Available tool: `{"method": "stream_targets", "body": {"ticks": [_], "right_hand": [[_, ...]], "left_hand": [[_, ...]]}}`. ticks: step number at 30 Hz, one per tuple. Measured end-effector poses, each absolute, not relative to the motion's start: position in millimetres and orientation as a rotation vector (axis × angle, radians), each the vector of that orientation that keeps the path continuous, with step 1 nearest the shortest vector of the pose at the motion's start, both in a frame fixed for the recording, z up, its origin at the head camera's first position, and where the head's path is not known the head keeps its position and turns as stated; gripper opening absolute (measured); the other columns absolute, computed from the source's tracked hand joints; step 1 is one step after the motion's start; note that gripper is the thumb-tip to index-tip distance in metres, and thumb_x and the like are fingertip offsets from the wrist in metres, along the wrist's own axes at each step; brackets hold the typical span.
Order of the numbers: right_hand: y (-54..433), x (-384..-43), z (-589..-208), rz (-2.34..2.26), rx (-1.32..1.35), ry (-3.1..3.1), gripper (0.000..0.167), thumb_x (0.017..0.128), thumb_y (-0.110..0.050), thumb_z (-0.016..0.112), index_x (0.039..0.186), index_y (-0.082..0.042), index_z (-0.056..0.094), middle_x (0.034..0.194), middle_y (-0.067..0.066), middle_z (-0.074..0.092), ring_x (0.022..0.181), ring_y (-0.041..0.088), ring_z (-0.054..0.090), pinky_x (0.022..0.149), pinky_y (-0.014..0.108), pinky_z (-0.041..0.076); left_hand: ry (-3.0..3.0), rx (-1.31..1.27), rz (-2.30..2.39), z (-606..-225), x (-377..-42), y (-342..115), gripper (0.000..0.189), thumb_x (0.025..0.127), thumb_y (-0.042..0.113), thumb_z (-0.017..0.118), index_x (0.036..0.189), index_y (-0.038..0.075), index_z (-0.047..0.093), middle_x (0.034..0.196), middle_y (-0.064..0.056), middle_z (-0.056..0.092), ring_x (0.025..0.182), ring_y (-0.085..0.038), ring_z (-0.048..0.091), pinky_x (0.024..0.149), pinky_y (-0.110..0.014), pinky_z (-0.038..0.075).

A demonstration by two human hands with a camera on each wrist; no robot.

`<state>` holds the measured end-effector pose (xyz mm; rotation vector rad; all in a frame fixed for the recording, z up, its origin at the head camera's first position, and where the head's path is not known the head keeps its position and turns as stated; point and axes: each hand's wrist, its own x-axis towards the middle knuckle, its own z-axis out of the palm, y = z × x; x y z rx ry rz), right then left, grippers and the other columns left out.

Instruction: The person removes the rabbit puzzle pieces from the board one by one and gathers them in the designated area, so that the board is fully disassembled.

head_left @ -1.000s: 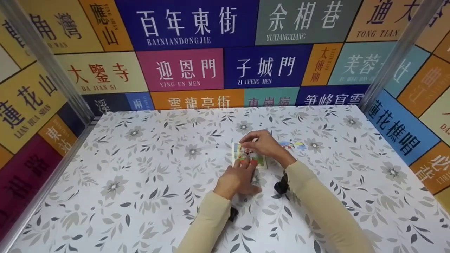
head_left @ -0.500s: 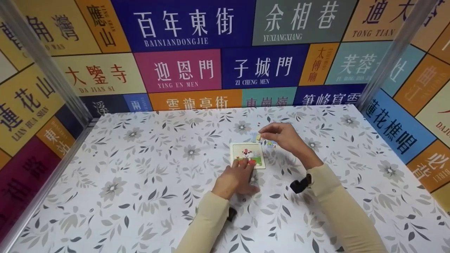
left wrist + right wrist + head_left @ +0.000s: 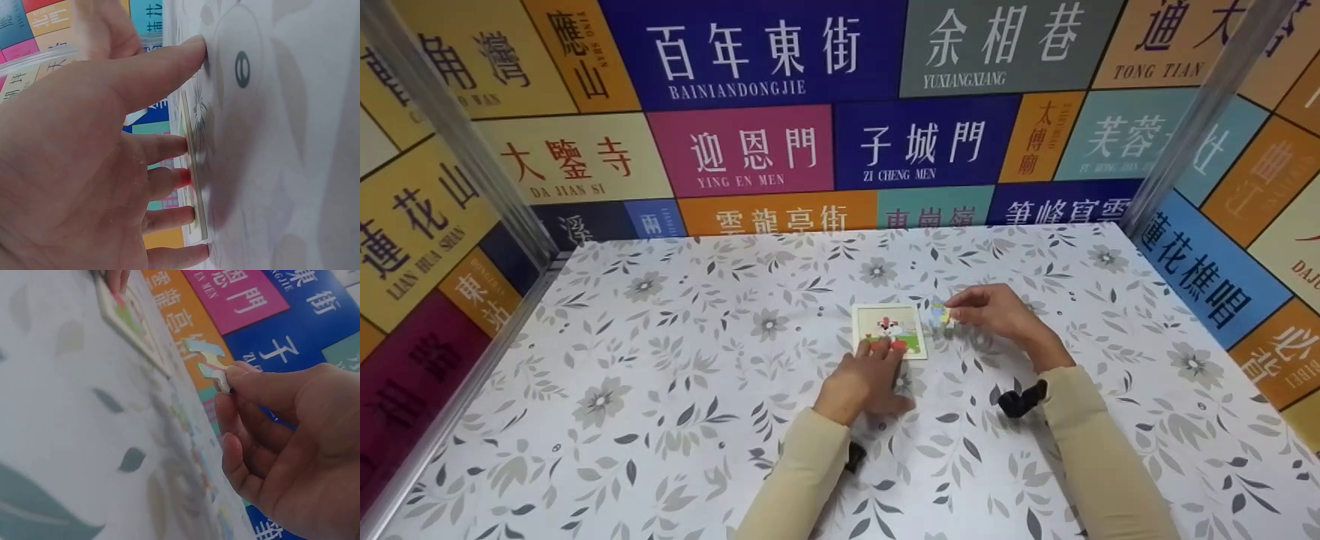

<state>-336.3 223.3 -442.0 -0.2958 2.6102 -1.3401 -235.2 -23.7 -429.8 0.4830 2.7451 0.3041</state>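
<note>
A small square picture puzzle board (image 3: 919, 330) with a pale raised rim lies on the table; a cartoon animal on green shows inside it. My left hand (image 3: 862, 382) rests its fingertips on the board's near part, fingers extended, as the left wrist view also shows along the board's edge (image 3: 197, 191). Just right of the board, my right hand (image 3: 997, 311) pinches a puzzle piece (image 3: 214, 360) between thumb and index finger, raised above the table. The piece is blue and yellow with a cut-out edge. Several loose pieces (image 3: 194, 444) lie on the table below this hand.
A white cloth with grey leaves and flowers covers the table (image 3: 660, 360). Behind it stands a wall of coloured panels with Chinese lettering (image 3: 742, 150). Clear upright posts (image 3: 502, 150) mark the corners.
My right hand has moved right from over the board, then down towards the table beside it, with a piece in its fingertips. My left hand stays on the board.
</note>
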Motion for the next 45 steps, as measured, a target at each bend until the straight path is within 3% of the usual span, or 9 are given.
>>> {"method": "stream_targets", "body": {"ticks": [8,18,27,45], "right_hand": [[223.7,-337.6,-452.1,-1.209,-0.238,2.702,0.021,0.092,-0.017,0.073,0.108,-0.003,0.075,0.111,0.015,0.075,0.082,0.005,0.062,0.073,0.02,0.049],[218.1,-335.8,-456.8,-1.171,-0.194,2.714,0.022,0.09,-0.018,0.076,0.109,-0.006,0.075,0.109,0.015,0.074,0.09,0.016,0.063,0.077,0.023,0.048],[215.4,-334.8,-455.7,-1.086,-0.253,2.784,0.014,0.087,-0.011,0.075,0.1,-0.005,0.076,0.096,0.012,0.075,0.078,0.013,0.058,0.072,0.025,0.046],[202.2,-325.7,-439.0,-1.049,-0.287,2.748,0.019,0.096,-0.025,0.068,0.106,-0.011,0.075,0.099,0.009,0.074,0.083,0.019,0.062,0.074,0.03,0.047]], "left_hand": [[2.734,0.494,0.302,-430.0,-234.9,-23.5,0.084,0.088,0.047,0.07,0.158,0.018,0.032,0.166,-0.006,0.029,0.154,-0.03,0.024,0.122,-0.051,0.03],[2.727,0.489,0.306,-429.4,-234.6,-24.5,0.086,0.088,0.046,0.071,0.158,0.018,0.03,0.166,-0.006,0.027,0.155,-0.031,0.022,0.124,-0.05,0.028],[2.741,0.506,0.311,-430.8,-234.9,-24.7,0.086,0.088,0.047,0.07,0.158,0.018,0.031,0.165,-0.006,0.029,0.154,-0.03,0.024,0.123,-0.051,0.029],[2.704,0.512,0.301,-429.3,-239.0,-25.4,0.08,0.093,0.045,0.066,0.159,0.019,0.029,0.167,-0.006,0.026,0.155,-0.03,0.021,0.124,-0.05,0.028]]}}
